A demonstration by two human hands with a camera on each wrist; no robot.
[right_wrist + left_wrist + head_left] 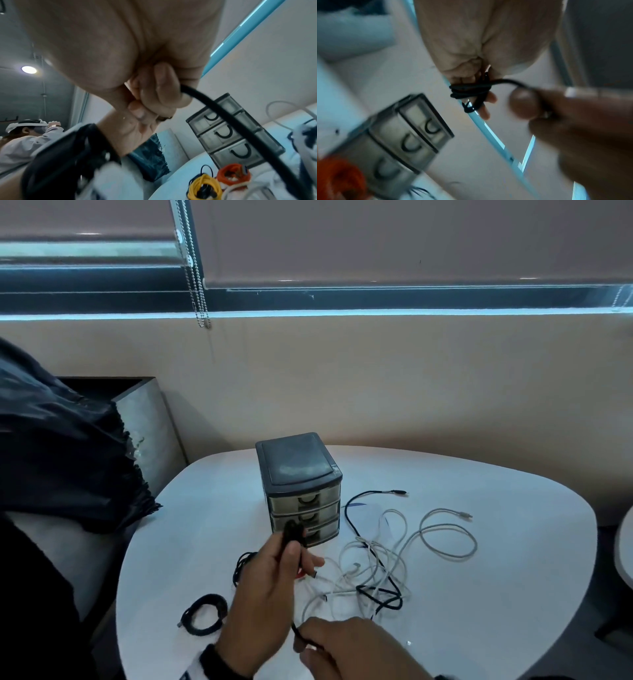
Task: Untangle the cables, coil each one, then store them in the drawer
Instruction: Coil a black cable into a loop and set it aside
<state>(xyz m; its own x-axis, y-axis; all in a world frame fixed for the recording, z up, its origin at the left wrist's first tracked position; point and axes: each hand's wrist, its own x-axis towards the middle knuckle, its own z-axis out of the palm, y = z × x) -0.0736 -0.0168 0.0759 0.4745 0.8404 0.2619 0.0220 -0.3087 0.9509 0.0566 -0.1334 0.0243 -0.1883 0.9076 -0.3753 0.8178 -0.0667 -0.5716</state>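
Observation:
My left hand (pixel 287 559) is raised in front of the drawer unit (pixel 301 494) and grips a small black cable coil (pixel 293 533). In the left wrist view the black cable coil (pixel 470 90) is wound in several turns round the fingers (pixel 485 97). My right hand (pixel 310 642) is lower and nearer to me and pinches the free length of the same black cable (pixel 297 631), also seen as the black cable (pixel 223 116) in the right wrist view. White and black cables (pixel 376 570) lie tangled on the table (pixel 496 594), right of the drawers.
A coiled black cable (pixel 205 614) and another black cable (pixel 244 564) lie left of my hands. A yellow coil (pixel 204 187) and an orange coil (pixel 232 173) lie near the drawer unit (pixel 231 136). Dark cloth (pixel 61 460) hangs at left. Another person (pixel 25 138) is behind.

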